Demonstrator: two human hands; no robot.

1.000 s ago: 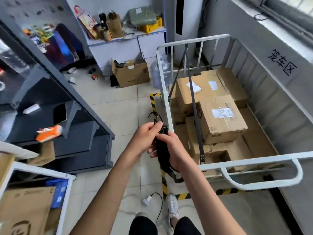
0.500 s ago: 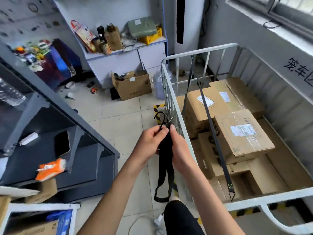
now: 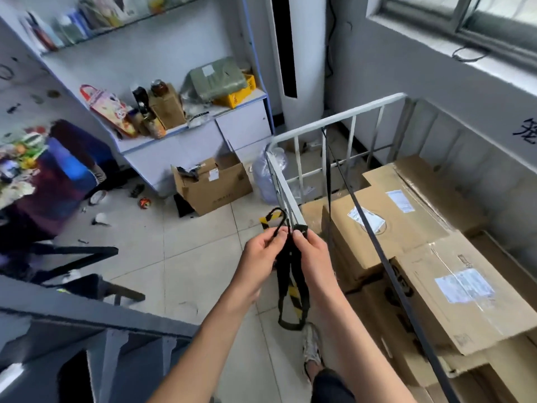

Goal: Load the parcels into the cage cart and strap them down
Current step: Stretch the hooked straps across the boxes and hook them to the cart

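Flat black strap (image 3: pixel 289 251) (looped), fingers (image 3: pixel 299 238) pinching

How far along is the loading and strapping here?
Done: the parcels sit stacked in the cage cart, and one strap runs over them from the far rail. In hand: the left hand and right hand pinch a second strap near its hook, beside the cart's side rail. Left: probably hooking and tightening it.

1. A tiled floor (image 3: pixel 189 257) is recorded beneath the fingers (image 3: pixel 279 236); an open cardboard box (image 3: pixel 215 190) is seen on it, well beyond them.
2. Striped hazard tape (image 3: pixel 265 221) is laid on it just beyond the fingers.
3. The parcels (image 3: pixel 406 228) are stacked in the cage cart (image 3: pixel 334 118), right of the fingers.
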